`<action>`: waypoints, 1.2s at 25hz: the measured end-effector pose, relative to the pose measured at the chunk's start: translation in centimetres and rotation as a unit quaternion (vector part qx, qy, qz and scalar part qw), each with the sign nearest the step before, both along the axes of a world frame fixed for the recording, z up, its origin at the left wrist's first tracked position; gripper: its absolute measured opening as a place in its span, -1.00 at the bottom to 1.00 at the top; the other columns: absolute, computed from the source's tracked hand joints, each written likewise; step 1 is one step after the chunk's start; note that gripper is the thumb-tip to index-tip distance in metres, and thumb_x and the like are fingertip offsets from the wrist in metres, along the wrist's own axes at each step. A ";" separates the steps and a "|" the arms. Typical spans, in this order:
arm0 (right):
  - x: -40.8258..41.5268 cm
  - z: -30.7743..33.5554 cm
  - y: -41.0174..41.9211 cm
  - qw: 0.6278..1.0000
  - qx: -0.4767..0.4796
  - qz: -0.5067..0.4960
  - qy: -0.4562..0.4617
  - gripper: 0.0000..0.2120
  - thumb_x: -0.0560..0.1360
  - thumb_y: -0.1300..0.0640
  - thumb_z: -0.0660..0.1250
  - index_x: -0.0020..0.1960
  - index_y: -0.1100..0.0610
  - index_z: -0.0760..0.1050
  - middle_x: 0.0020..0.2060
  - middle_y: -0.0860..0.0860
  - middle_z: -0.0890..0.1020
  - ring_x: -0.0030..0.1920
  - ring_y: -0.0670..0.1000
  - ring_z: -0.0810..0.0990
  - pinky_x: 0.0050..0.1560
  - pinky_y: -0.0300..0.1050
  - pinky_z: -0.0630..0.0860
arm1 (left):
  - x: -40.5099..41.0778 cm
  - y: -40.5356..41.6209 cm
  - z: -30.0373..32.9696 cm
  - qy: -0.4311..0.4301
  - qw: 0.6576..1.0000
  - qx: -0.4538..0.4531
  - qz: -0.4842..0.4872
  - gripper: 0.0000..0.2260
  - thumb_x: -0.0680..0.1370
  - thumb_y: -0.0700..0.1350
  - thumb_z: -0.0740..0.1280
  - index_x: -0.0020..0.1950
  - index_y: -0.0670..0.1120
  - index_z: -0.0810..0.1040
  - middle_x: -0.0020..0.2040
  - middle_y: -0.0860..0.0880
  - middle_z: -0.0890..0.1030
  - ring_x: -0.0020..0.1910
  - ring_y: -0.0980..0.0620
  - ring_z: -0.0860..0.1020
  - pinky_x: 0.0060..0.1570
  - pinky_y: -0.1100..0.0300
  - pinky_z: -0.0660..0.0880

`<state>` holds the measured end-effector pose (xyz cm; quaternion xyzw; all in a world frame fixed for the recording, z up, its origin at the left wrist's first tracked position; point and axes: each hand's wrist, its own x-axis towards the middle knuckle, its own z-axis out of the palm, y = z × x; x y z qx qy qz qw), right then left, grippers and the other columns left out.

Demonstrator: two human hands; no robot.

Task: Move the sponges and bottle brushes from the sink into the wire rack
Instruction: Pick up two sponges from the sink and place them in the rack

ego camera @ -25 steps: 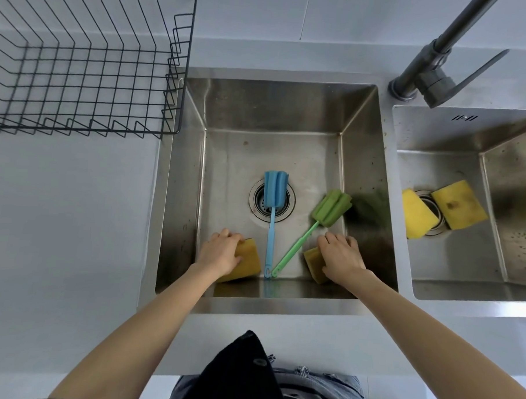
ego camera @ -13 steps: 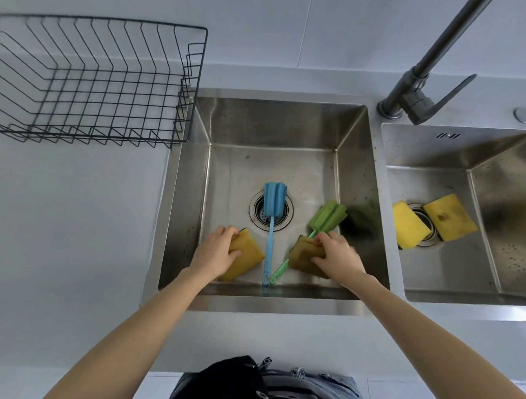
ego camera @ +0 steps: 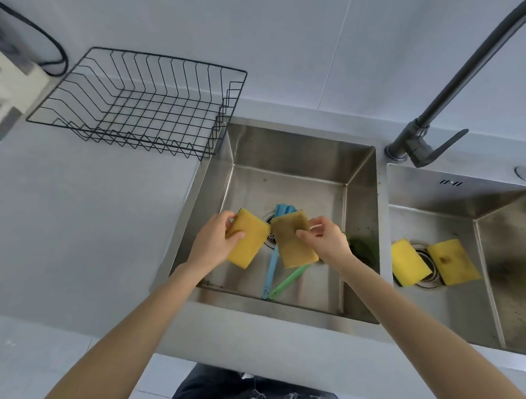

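My left hand grips a clean yellow sponge, held up over the left sink basin. My right hand pinches a dirtier, brownish-yellow sponge right beside it. Below them on the basin floor lie a blue bottle brush and a green bottle brush, their heads mostly hidden behind the sponges. Two more yellow sponges rest by the drain of the right basin. The black wire rack stands empty on the counter, up and to the left.
A dark faucet rises between the two basins, its spout arching toward the top right. A beige appliance with a black cable sits at the far left beside the rack. Grey counter stretches left of the sink.
Both hands have lifted their sponges off the basin floor and brought them up side by side. The camera has tilted up, bringing the whole rack into sight.
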<state>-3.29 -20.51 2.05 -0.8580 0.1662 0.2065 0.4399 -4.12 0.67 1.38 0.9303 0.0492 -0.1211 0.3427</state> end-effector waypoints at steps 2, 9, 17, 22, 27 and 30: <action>0.3 0.6 0.2 0.999 0.031 -0.027 0.006 -0.60 0.48 0.02 0.34 0.24 0.17 0.38 0.04 0.06 0.51 -0.01 0.04 0.48 -0.07 -0.11 0.42 | 0.2 0.3 0.7 -0.008 1.000 -0.018 0.024 -0.62 0.49 -0.11 0.34 0.26 -0.19 0.41 0.13 -0.17 0.54 -0.04 0.00 0.46 -0.08 0.20 0.32; 1.4 3.0 2.4 0.990 0.116 -0.077 -0.007 -0.64 0.49 0.05 0.34 0.21 0.20 0.40 0.03 0.07 0.53 0.05 0.06 0.52 0.08 -0.06 0.51 | 1.6 2.5 3.9 -0.038 0.998 -0.051 0.015 -0.64 0.51 -0.10 0.32 0.25 -0.20 0.41 0.00 -0.03 0.48 -0.03 0.00 0.48 -0.07 0.22 0.32; 2.6 6.9 7.6 0.974 0.181 -0.120 -0.063 -0.77 0.50 0.05 0.33 0.09 0.12 0.40 0.02 0.08 0.54 0.07 0.05 0.53 0.00 -0.12 0.53 | 4.2 8.3 8.0 -0.090 0.992 -0.090 0.008 -0.66 0.51 -0.08 0.32 0.23 -0.19 0.44 -0.03 -0.01 0.48 -0.07 0.01 0.46 -0.06 0.18 0.39; 3.4 8.0 10.9 0.969 0.188 -0.133 -0.090 -0.78 0.50 0.04 0.32 0.08 0.11 0.41 0.03 0.08 0.54 0.07 0.06 0.54 0.10 -0.04 0.53 | 6.0 12.4 9.0 -0.102 0.988 -0.114 0.011 -0.65 0.51 -0.07 0.32 0.24 -0.18 0.44 -0.04 -0.03 0.48 -0.08 -0.02 0.47 0.04 0.02 0.50; 4.9 8.9 13.9 0.963 0.197 -0.147 -0.106 -0.79 0.50 0.06 0.33 0.06 0.13 0.42 0.02 0.09 0.52 0.04 0.04 0.52 0.04 -0.07 0.55 | 7.7 15.9 9.8 -0.104 0.985 -0.135 0.023 -0.64 0.51 -0.05 0.31 0.26 -0.16 0.44 -0.02 -0.03 0.48 -0.06 -0.03 0.48 0.08 -0.04 0.51; 6.2 9.4 15.5 0.962 0.204 -0.149 -0.106 -0.77 0.50 0.04 0.32 0.07 0.15 0.43 0.01 0.09 0.52 -0.01 0.02 0.53 -0.13 -0.20 0.54 | 8.7 17.8 10.2 -0.102 0.982 -0.153 0.034 -0.65 0.52 -0.04 0.30 0.25 -0.15 0.43 -0.01 -0.03 0.48 -0.04 -0.05 0.49 0.10 -0.07 0.52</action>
